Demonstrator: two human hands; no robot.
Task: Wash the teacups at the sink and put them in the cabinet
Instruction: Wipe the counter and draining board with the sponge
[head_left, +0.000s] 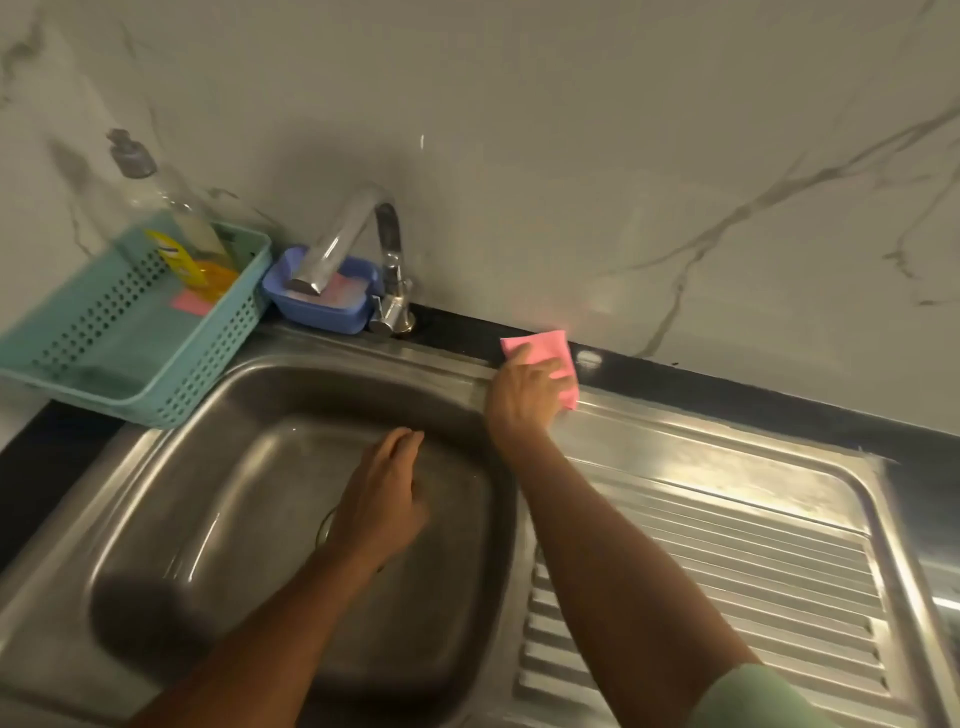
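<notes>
**Right hand on a pink cloth at the sink's back rim, left hand free over the basin**

We see the right hand (522, 397) reaching forward, its fingers curled over a pink cloth (553, 358) and holding it down where the back rim of the steel sink (363, 348) meets the dark worktop (753, 402). The cloth sticks out past the fingertips and down the hand's outer side. The fingers are turned away from us, so we cannot tell how the thumb sits.

The left hand (382, 499) hangs over the basin, nearer us than the right hand and to its left. Its fingers are close together and only gently bent, and it holds nothing. It is motion-blurred, so we cannot tell whether it touches the steel. Part of the drain (324, 525) shows just beside its wrist.

The sink lies under both hands, and its ribbed drainboard (727, 571) stretches away to the right of the right forearm. Beyond the left hand stands the chrome faucet (358, 228), with its spout swung left over a blue dish (311, 306) that holds something pink. Farther left of that hand, a teal basket (130, 332) sits on the sink's corner with a clear bottle (171, 208) leaning in it. A marbled wall (571, 156) rises behind everything. A pale green sleeve (748, 696) covers the right upper arm.
</notes>
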